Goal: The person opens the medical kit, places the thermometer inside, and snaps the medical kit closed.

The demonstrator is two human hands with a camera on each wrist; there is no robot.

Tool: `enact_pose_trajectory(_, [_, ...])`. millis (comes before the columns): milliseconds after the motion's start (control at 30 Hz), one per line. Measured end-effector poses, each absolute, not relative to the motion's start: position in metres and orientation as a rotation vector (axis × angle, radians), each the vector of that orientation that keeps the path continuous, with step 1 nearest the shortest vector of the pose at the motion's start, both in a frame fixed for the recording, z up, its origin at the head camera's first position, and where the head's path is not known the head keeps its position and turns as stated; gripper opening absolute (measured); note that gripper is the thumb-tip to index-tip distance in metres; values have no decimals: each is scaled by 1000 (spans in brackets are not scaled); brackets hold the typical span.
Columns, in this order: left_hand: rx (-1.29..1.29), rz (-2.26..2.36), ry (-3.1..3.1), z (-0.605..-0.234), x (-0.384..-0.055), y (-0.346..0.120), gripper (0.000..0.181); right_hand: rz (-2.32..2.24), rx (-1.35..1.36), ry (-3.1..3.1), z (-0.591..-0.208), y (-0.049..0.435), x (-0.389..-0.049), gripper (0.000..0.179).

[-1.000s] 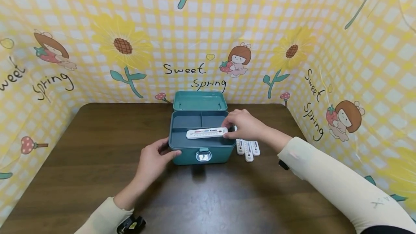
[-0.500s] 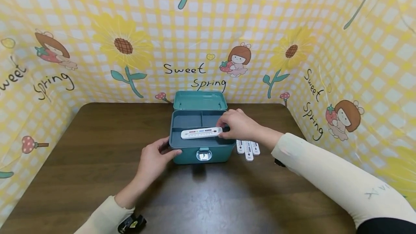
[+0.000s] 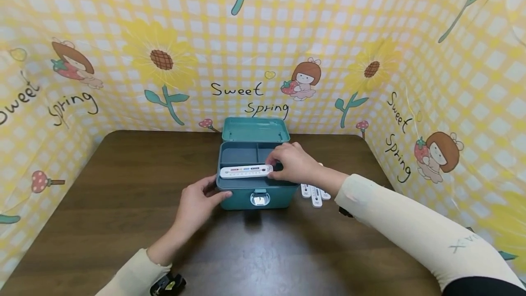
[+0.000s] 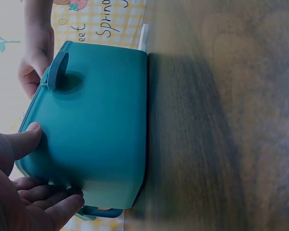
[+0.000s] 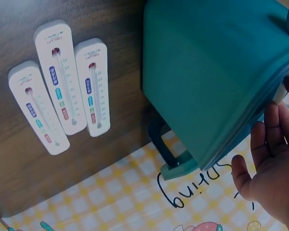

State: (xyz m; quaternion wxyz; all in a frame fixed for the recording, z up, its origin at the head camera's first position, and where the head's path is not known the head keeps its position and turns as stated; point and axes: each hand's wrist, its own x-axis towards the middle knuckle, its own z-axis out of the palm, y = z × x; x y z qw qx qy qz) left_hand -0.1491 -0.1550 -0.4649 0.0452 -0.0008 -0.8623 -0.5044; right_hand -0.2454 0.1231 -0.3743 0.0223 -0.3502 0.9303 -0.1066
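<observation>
A teal storage box stands on the table, its lid raised at the back and a grey divided tray inside. My left hand holds the box's front left corner, thumb on the front and fingers along the side. Over the tray's front compartment, my right hand pinches a white thermometer by its right end. The thermometer lies crosswise, its left end at the box's left rim. In the right wrist view most of it is hidden behind the box wall.
Three more white thermometers lie side by side on the dark wooden table, right of the box. A yellow checked cloth hangs behind and at both sides. The box's metal latch faces front.
My right hand has carried the thermometer leftward across the tray, so its left end now reaches the box's left rim. My left hand keeps its hold on the corner.
</observation>
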Motion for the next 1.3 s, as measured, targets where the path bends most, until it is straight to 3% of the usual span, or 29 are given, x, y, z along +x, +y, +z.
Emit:
enact_pose_trajectory(833, [-5,-1539,-2623,-464,-148,-155,72,-385,-959,3091,-393,119,-227,29])
enact_pose_trajectory(1300, [-13,-1545,-2608,-463,-147,-155,71,-340,-1056,3066,-394,124,-229,25])
